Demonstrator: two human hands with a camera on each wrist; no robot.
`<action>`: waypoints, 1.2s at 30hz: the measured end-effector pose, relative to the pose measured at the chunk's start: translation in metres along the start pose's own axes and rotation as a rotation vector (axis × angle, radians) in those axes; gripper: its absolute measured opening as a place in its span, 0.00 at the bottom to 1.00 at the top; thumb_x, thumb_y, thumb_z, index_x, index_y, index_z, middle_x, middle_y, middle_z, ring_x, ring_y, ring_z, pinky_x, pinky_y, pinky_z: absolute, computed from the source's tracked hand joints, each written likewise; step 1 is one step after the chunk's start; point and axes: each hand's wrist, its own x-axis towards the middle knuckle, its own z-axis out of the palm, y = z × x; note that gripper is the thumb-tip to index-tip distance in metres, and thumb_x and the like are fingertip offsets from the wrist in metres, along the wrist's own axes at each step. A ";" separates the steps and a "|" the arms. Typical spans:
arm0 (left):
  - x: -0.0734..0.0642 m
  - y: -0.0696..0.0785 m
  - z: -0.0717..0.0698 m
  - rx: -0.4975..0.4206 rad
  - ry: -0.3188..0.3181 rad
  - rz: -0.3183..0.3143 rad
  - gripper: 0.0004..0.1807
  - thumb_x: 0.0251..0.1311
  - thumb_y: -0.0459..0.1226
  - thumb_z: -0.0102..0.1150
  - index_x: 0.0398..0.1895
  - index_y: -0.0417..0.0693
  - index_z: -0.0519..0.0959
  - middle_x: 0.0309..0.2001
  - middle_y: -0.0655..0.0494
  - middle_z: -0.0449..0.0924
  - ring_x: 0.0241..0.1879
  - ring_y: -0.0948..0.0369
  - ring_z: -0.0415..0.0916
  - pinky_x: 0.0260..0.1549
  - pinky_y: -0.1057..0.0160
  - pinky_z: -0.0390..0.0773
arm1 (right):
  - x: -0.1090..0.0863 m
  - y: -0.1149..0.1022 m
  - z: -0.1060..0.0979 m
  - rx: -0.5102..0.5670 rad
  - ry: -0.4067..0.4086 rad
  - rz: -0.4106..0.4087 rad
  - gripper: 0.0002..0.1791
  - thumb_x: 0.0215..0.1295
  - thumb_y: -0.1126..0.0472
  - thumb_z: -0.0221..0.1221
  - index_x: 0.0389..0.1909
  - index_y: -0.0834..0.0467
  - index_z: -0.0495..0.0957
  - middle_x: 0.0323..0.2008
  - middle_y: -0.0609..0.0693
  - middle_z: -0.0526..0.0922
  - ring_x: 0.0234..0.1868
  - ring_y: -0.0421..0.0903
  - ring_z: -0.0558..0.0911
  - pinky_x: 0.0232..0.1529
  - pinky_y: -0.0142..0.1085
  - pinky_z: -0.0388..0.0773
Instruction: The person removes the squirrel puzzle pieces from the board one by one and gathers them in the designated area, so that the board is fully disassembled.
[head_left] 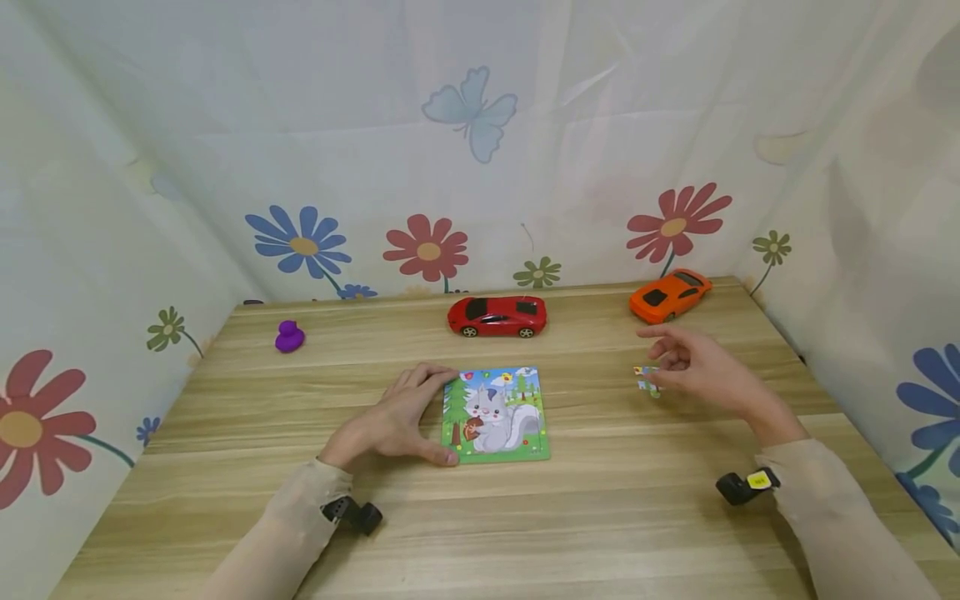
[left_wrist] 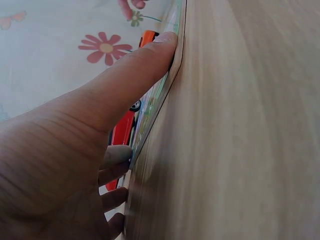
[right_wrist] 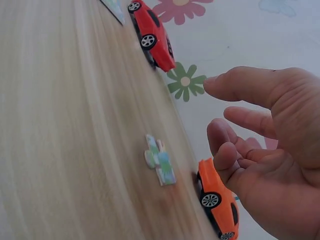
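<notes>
A square picture board (head_left: 498,417) with a grey squirrel on it lies flat on the table. My left hand (head_left: 405,414) spans its left side, the thumb (left_wrist: 150,55) resting along the near corner and the fingertips at the far one. Farther right is a small jigsaw puzzle piece (right_wrist: 161,162) in light green and blue, lying on the wood. Over it hovers my right hand (head_left: 708,371), thumb and index finger apart, the other fingers loosely bent. From the head camera the right thumb overlaps part of the piece.
Behind the board stands a red toy car (head_left: 497,317). An orange toy car (head_left: 670,296) sits at the back right, just beyond the right hand. A purple rubber duck (head_left: 289,337) is at the back left. A flowered curtain (head_left: 360,167) borders the wooden table (head_left: 480,533).
</notes>
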 end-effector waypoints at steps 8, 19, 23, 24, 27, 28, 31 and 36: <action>0.000 0.000 0.000 -0.002 0.003 0.004 0.72 0.45 0.66 0.87 0.90 0.50 0.59 0.84 0.48 0.58 0.80 0.45 0.56 0.80 0.32 0.58 | 0.003 -0.021 0.001 0.044 0.006 -0.058 0.38 0.73 0.66 0.74 0.80 0.63 0.71 0.55 0.62 0.80 0.50 0.48 0.83 0.45 0.30 0.84; 0.000 -0.001 0.000 -0.004 0.005 0.007 0.72 0.45 0.66 0.87 0.89 0.50 0.59 0.84 0.48 0.57 0.80 0.45 0.56 0.80 0.31 0.57 | 0.020 -0.053 0.020 0.054 0.032 -0.099 0.37 0.71 0.63 0.76 0.78 0.60 0.74 0.52 0.58 0.81 0.48 0.51 0.83 0.48 0.29 0.82; 0.001 -0.001 0.000 -0.001 0.002 0.005 0.72 0.45 0.67 0.87 0.90 0.50 0.59 0.84 0.48 0.57 0.80 0.45 0.56 0.80 0.31 0.57 | 0.027 -0.065 0.029 0.040 0.037 -0.102 0.38 0.70 0.60 0.77 0.78 0.59 0.74 0.53 0.56 0.81 0.49 0.51 0.83 0.48 0.30 0.82; 0.001 -0.001 0.001 0.000 0.002 0.005 0.72 0.45 0.67 0.87 0.90 0.50 0.59 0.84 0.48 0.57 0.80 0.45 0.56 0.81 0.32 0.57 | 0.029 -0.068 0.031 0.041 0.037 -0.105 0.38 0.70 0.60 0.77 0.78 0.58 0.75 0.53 0.56 0.81 0.49 0.51 0.83 0.48 0.30 0.82; 0.001 -0.002 0.001 0.003 0.002 0.003 0.72 0.46 0.67 0.87 0.90 0.50 0.59 0.84 0.48 0.57 0.80 0.46 0.57 0.81 0.32 0.57 | 0.034 -0.074 0.037 0.060 0.034 -0.121 0.37 0.69 0.60 0.78 0.77 0.58 0.76 0.54 0.57 0.81 0.49 0.52 0.83 0.48 0.31 0.82; 0.001 -0.002 0.001 0.003 0.003 0.002 0.72 0.45 0.67 0.87 0.90 0.51 0.59 0.84 0.49 0.57 0.80 0.46 0.57 0.81 0.32 0.57 | 0.036 -0.076 0.040 0.067 0.032 -0.126 0.37 0.69 0.61 0.78 0.76 0.58 0.76 0.54 0.57 0.81 0.48 0.52 0.83 0.48 0.31 0.82; 0.001 -0.002 0.002 0.004 0.004 0.001 0.72 0.45 0.67 0.87 0.90 0.51 0.59 0.84 0.49 0.57 0.79 0.46 0.57 0.81 0.32 0.57 | 0.041 -0.079 0.047 0.085 0.023 -0.136 0.36 0.69 0.62 0.78 0.76 0.59 0.76 0.55 0.57 0.82 0.48 0.52 0.83 0.47 0.31 0.82; 0.001 -0.002 0.002 -0.005 0.006 -0.001 0.72 0.45 0.67 0.88 0.90 0.51 0.59 0.84 0.49 0.58 0.80 0.46 0.57 0.81 0.32 0.56 | 0.047 -0.080 0.060 0.072 0.004 -0.162 0.35 0.69 0.64 0.77 0.75 0.60 0.77 0.56 0.58 0.83 0.48 0.52 0.83 0.48 0.32 0.82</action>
